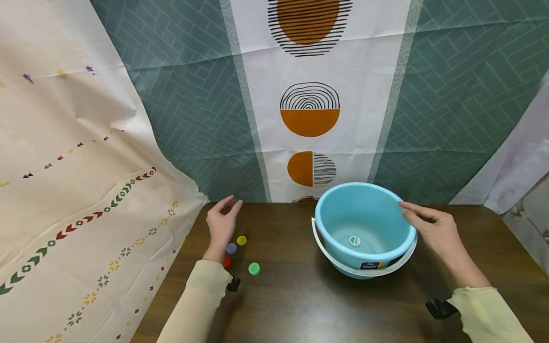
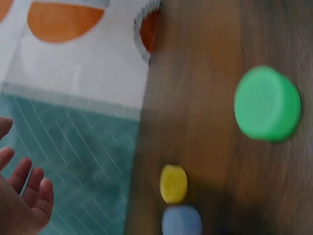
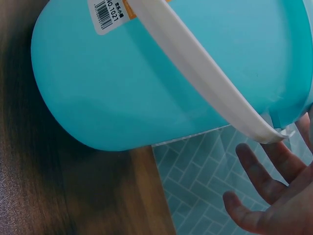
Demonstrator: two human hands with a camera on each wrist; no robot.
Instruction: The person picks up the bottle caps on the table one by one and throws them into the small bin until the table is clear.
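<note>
My left hand (image 1: 221,224) hovers above the left part of the table, fingers loosely bent, holding nothing. Near it lie a yellow bottle cap (image 1: 242,240), a blue-purple cap (image 1: 231,248), a red cap (image 1: 227,262) partly hidden by the wrist, and a green cap (image 1: 254,269). A light blue bucket (image 1: 364,257) stands upright on the right, its white handle (image 3: 195,63) hanging down at the front. At the bucket's right rim is my right hand (image 1: 433,228), thumb and forefinger at the edge. Its other fingers (image 3: 264,181) spread loosely outside the bucket.
The brown wooden table (image 1: 283,305) meets a patterned curtain (image 1: 306,124) along its back edge. A cream cloth (image 1: 94,209) with printed flowers hangs along the left side. A paler cloth (image 1: 510,166) hangs at the right.
</note>
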